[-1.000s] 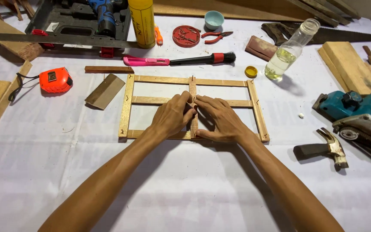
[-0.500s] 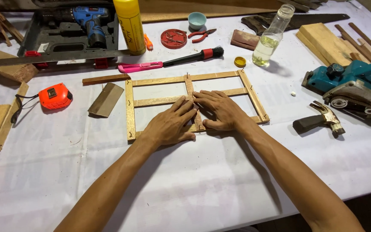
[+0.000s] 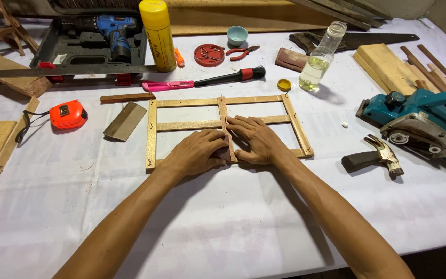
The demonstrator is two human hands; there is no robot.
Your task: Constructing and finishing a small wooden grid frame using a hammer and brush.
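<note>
A flat wooden frame (image 3: 192, 125) of thin slats lies on the white-covered table, with a centre upright (image 3: 222, 111) and a cross rail. Both my hands rest on it where the centre upright meets the near rail. My left hand (image 3: 200, 152) presses on the joint from the left with its fingers curled over the slat. My right hand (image 3: 256, 139) lies flatter on the right side, its fingertips against the upright. The two hands touch each other and hide the joint.
A hammer (image 3: 372, 155) and a teal electric planer (image 3: 424, 124) lie to the right. An orange tape measure (image 3: 67, 114) and a metal scraper (image 3: 125, 121) are on the left. Behind the frame are a brush (image 3: 228, 77), a pink knife (image 3: 166, 85), a bottle (image 3: 320, 61), a yellow can (image 3: 157, 33) and a drill case (image 3: 99, 44).
The camera view has shifted a little. My hands stay pressed on the same joint of the frame, which has not visibly moved on the table.
</note>
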